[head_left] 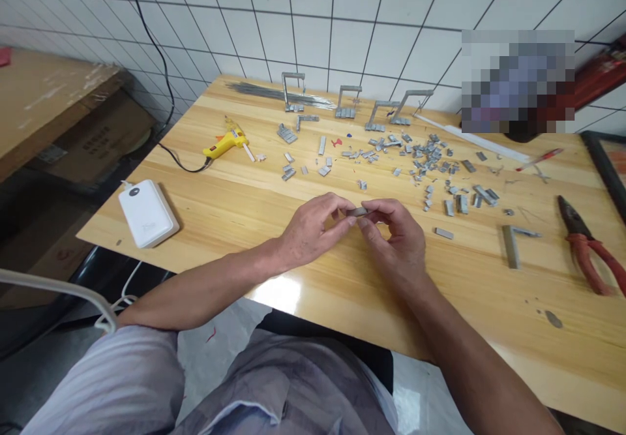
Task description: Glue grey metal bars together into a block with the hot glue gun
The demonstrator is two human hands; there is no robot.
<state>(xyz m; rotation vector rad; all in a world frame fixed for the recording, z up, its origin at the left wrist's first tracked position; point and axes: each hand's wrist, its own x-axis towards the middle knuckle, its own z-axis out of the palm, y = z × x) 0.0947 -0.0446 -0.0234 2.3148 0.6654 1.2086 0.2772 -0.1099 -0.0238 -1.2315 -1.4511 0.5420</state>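
Over the front middle of the wooden table (274,207), my left hand (315,229) and my right hand (396,233) meet at a small grey strip (358,212). Both hands pinch it between thumb and fingers, one at each end. Fingertips hide its ends. Just beyond my hands lies a small grey piece (362,184). A loose grey bar (444,233) rests to the right of my right hand. Farther right stands an L-shaped grey piece (511,247). Many small grey pieces (430,154) are scattered behind my right hand.
Several grey frames (348,102) stand along the back beside a bundle of thin wires (274,92). A yellow glue gun (227,143) and a white power bank (148,213) lie left. Red-handled pliers (584,246) and a red pen (540,159) lie right. A tiled wall (313,30) bounds the back.
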